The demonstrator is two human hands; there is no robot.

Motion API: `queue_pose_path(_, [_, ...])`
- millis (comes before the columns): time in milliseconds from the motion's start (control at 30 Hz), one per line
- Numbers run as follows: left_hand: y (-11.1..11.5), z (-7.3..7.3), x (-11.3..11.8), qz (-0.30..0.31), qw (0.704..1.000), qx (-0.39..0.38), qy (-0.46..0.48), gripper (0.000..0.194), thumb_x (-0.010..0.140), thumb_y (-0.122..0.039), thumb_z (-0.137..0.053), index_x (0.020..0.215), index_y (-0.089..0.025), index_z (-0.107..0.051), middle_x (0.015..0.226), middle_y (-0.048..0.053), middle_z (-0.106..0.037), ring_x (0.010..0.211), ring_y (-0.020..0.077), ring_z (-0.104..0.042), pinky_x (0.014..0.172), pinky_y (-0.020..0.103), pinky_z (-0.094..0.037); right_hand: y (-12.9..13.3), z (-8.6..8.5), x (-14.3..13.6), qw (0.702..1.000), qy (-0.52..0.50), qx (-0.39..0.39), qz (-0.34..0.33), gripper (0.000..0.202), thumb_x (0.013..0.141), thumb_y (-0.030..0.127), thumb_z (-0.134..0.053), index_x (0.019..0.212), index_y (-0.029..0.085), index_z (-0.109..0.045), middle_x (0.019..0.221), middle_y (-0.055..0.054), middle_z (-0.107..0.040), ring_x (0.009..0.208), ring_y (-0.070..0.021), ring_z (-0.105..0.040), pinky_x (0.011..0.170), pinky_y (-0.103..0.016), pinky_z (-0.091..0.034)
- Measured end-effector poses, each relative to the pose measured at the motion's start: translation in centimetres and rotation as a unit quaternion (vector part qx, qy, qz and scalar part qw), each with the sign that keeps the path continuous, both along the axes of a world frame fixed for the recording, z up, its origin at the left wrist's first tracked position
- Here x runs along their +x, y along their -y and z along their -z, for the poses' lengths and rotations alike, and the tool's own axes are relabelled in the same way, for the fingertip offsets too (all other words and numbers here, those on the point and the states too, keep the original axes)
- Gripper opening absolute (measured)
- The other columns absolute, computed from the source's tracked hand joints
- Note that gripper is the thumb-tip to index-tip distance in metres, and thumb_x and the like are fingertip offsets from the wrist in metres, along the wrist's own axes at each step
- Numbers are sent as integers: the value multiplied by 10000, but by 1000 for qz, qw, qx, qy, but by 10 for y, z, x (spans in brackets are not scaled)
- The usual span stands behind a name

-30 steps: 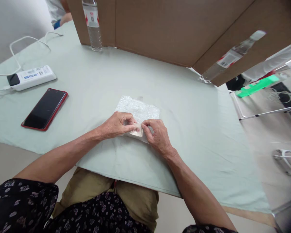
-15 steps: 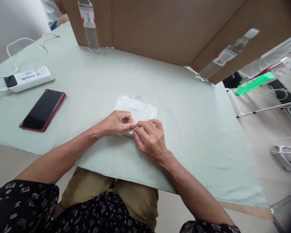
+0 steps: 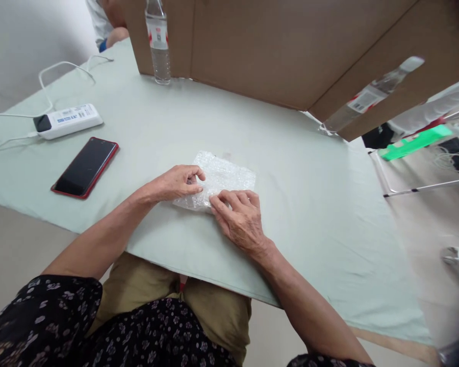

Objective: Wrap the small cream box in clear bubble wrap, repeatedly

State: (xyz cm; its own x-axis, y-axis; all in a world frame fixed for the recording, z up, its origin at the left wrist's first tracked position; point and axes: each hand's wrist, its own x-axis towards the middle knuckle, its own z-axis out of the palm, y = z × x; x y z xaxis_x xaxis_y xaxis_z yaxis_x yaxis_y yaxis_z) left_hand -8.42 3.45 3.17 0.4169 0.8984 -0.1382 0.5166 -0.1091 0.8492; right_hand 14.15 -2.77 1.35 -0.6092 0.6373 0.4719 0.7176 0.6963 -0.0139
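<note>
A flat piece of clear bubble wrap (image 3: 227, 174) lies on the pale green tablecloth in front of me; whether anything is inside it I cannot tell. Over its left side, my left hand (image 3: 178, 182) has thumb and index finger apart with nothing between them. My right hand (image 3: 239, 216) rests at the near right edge of the wrap, its fingers bent but spread, the fingertips touching the plastic.
A phone in a red case (image 3: 86, 167) and a white power strip (image 3: 69, 121) with cables lie to the left. Water bottles (image 3: 158, 43) (image 3: 373, 97) stand against a brown cardboard screen (image 3: 248, 51) at the back. Part of another person (image 3: 117, 35) shows at upper left.
My left hand has parted from my right and drawn back to the left, its thumb and index finger opening. My right hand stays at the wrap's near edge. The view has shifted slightly.
</note>
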Motion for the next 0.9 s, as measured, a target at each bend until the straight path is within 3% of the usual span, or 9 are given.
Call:
queue_pose_path(200, [16, -6, -20, -104, 993, -9, -55, 393, 734, -444, -721, 1018, -174, -677, 743, -2, -635, 654, 154, -578, 589, 265, -414, -1, 2, -2, 999, 27, 31, 9, 217, 999, 185, -501, 1153, 273, -625, 1011, -36, -710, 928, -207, -560, 904, -402, -318])
queue_pose_path(400, [44, -15, -28, -213, 960, -179, 0, 515, 639, -411, -842, 1037, -147, -650, 765, 46, -698, 677, 212, -691, 608, 322, -553, -4, 4, -4, 998, 20, 53, -2, 175, 1010, 222, -496, 1096, 241, -647, 967, -44, -693, 897, -210, -526, 868, -403, -309])
queue_pose_path(667, [42, -15, -1, -262, 922, -277, 65, 390, 646, -342, -880, 875, -172, -613, 710, 48, -712, 629, 191, -700, 544, 287, -561, -5, 6, -4, 998, 21, 60, 0, 174, 1016, 238, -489, 1058, 243, -658, 959, -40, -687, 884, -210, -514, 872, -403, -301])
queue_pose_path(900, [36, -9, 18, -256, 939, -220, 73, 218, 634, -180, -779, 692, -176, -570, 575, -7, -612, 464, 100, -558, 389, 192, -391, -5, 7, -6, 998, 38, 57, 3, 166, 997, 209, -501, 1052, 239, -656, 975, -52, -687, 886, -225, -510, 866, -419, -297])
